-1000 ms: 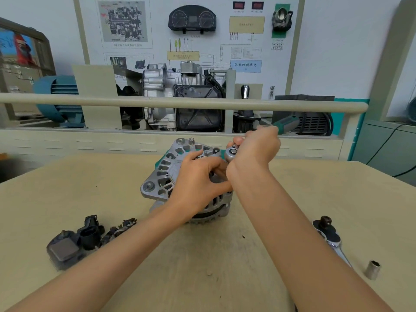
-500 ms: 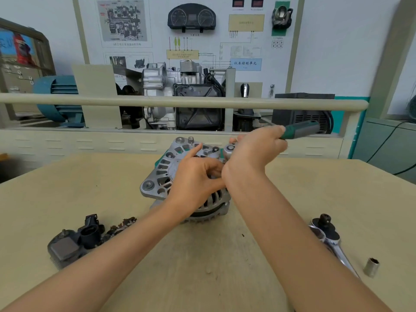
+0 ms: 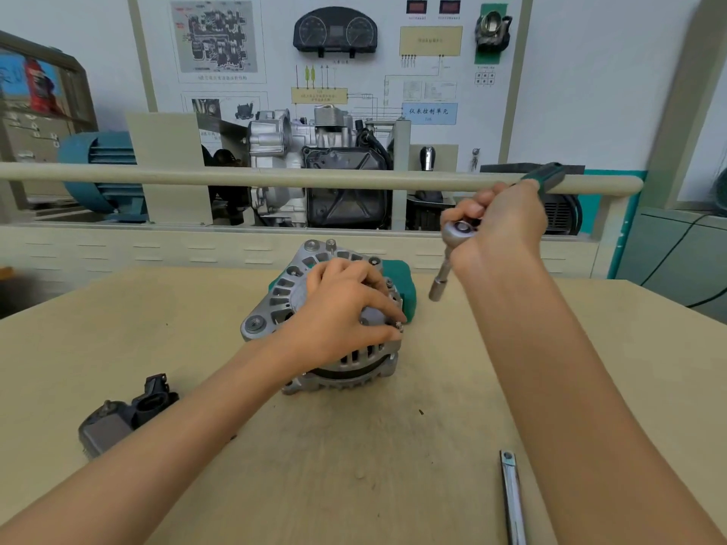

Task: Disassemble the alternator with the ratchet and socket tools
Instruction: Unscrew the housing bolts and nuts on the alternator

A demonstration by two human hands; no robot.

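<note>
The right hand (image 3: 503, 222) has lifted the ratchet (image 3: 458, 234), gripped by its green handle, off the alternator (image 3: 314, 308); its socket (image 3: 437, 289) now hangs just right of it. The left hand (image 3: 346, 308) rests on the alternator mid-table (image 3: 196, 348), fingertips pinching a small bolt (image 3: 399, 325).

- One view only, worn on the person's head, looking forward and down over both forearms.
- It sits close above the tabletop (image 3: 165, 348); the right grip (image 3: 499, 226) lies right of centre, the left grip (image 3: 346, 308) near centre.
- Beyond both grips it faces a wall board (image 3: 330, 53).
</note>
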